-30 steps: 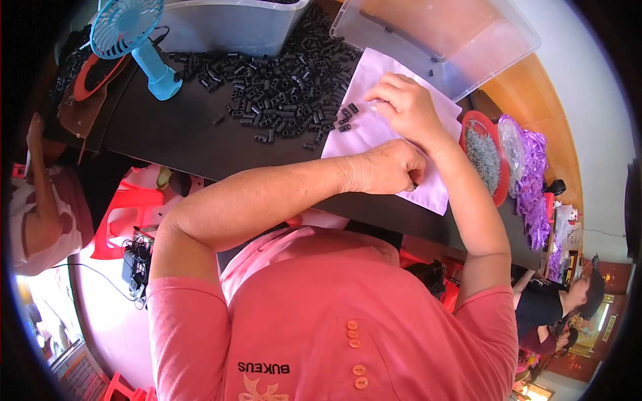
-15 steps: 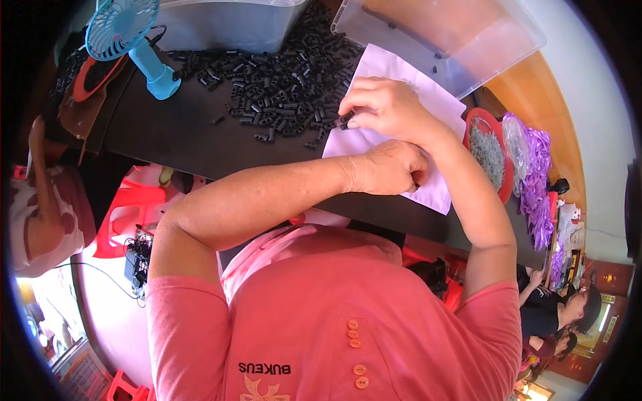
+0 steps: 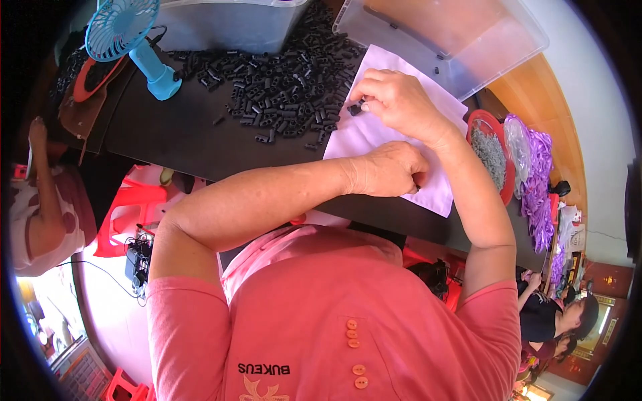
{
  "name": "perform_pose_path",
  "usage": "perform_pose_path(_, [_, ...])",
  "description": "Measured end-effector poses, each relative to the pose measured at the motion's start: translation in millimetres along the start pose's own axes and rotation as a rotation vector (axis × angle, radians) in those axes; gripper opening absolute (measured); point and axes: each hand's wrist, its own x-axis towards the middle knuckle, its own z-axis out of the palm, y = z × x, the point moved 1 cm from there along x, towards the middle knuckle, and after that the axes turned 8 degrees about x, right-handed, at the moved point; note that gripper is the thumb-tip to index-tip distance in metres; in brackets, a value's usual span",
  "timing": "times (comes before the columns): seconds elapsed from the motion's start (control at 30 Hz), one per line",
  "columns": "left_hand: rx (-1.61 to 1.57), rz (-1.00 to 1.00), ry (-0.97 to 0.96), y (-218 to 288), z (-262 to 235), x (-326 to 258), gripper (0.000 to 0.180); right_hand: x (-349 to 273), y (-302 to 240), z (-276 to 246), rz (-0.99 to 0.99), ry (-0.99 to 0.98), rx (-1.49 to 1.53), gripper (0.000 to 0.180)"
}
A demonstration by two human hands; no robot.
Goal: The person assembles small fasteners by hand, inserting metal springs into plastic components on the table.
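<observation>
light: bright, even daylight | shadows: soft, faint | glare: white wall at right washed out | focus: centre sharp | edges: strong fisheye bend, black vignette

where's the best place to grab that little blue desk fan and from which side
Probably the blue fan's upright stem, between round head and base. Come from the open table side nearest the person; a grey bin and black parts crowd the other sides.
</observation>
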Motion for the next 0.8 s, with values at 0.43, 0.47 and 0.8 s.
perform_pose_path(0.43, [-0.033, -0.009, 0.072, -1, 3, 1, 0.014, -3, 1, 6, 0.078, -0.028, 0.040, 0.012])
perform_pose_path(0.47, [-0.020, -0.024, 0.056, 0, 2, 1, 0.014, -3, 2, 6, 0.079, -0.028, 0.039, 0.012])
perform_pose_path(0.8, [-0.099, 0.002, 0.060, -1, 2, 3, 0.013, -7, 10, 13, -0.049, 0.026, -0.098, 0.008])
